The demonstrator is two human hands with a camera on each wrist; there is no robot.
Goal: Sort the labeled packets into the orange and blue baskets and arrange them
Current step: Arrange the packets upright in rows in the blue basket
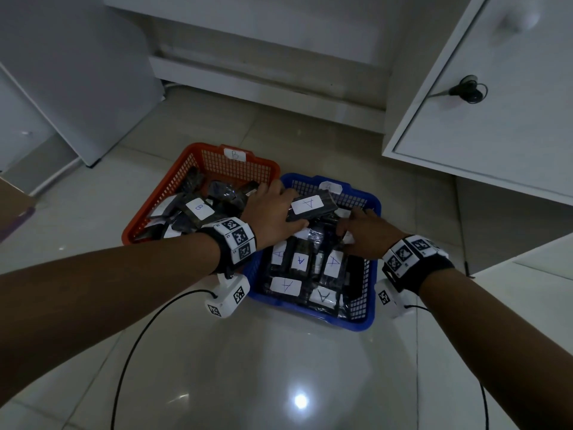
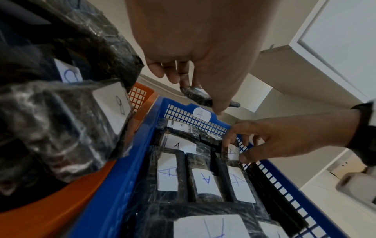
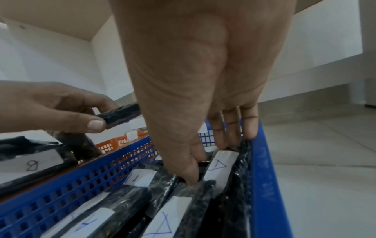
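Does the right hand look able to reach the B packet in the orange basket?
Probably not directly: the left hand, holding an A packet over the blue basket, lies between the right hand and the B packet.

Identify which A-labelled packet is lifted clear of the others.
The A packet that the left hand grips above the blue basket's far end. All other A packets sit inside it, including the edge packet the right hand pinches.

All views are dim and grainy; one white glare spot lies on the glossy floor (image 1: 300,400). Lines bow toward the frame edges, and in the wrist views the left hand (image 2: 193,48) and right hand (image 3: 203,80), near the lens, are soft.
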